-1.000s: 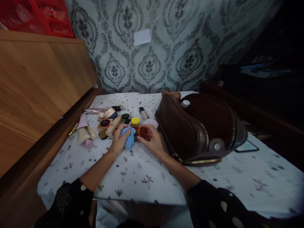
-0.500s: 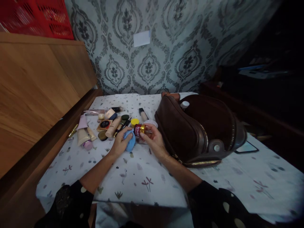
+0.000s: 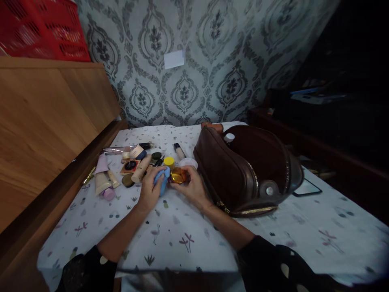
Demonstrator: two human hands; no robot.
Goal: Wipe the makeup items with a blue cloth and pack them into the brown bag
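Observation:
My left hand (image 3: 148, 191) is closed around a crumpled blue cloth (image 3: 164, 181), which presses against one end of a small jar (image 3: 178, 175). That jar has a shiny gold part facing me, and my right hand (image 3: 194, 190) grips it by the other end. Both hands hover over the table, just in front of a yellow-lidded jar (image 3: 169, 162) and a pale round container (image 3: 188, 163). Left of them lie cosmetics: a beige tube (image 3: 141, 168), a black round compact (image 3: 130, 165) and several others.
A large brown leather bag (image 3: 225, 170) stands open at the right, a white-capped bottle (image 3: 229, 138) inside. Behind it lies a phone (image 3: 307, 187). More tubes (image 3: 102, 183) lie at the left, near a wooden panel (image 3: 60, 117). A foundation bottle (image 3: 179, 151) lies farther back.
The jar has turned in my fingers: its dark red label faced me before, and now the gold part shows. The whole view has shifted slightly.

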